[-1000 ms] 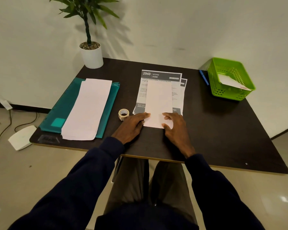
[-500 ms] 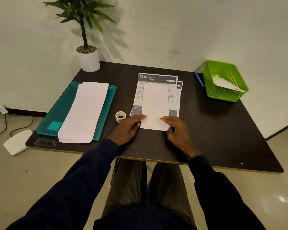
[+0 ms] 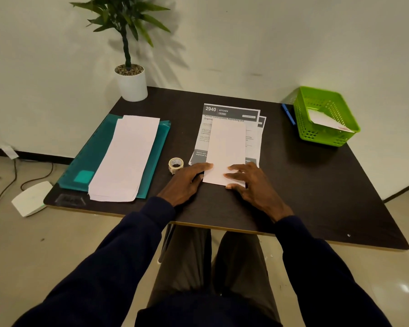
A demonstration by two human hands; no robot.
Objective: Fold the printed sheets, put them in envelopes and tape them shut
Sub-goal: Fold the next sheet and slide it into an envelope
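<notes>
A long white folded sheet lies on the dark worktop, its long axis running straight away from the person, its far part resting on the stack of printed sheets. Both hands are flat and spread, gripping nothing. The left hand presses beside the sheet's near left edge, fingertips just touching it; the right hand lies on the near right corner, fingers over the paper. Each hand is at the near end, so neither is clearly closer. The next move likely calls for an envelope: the pile of envelopes sits on a teal folder well to the left, nearer the left hand. The tape roll stands just beside the left hand. A green basket holding one envelope sits far right.
</notes>
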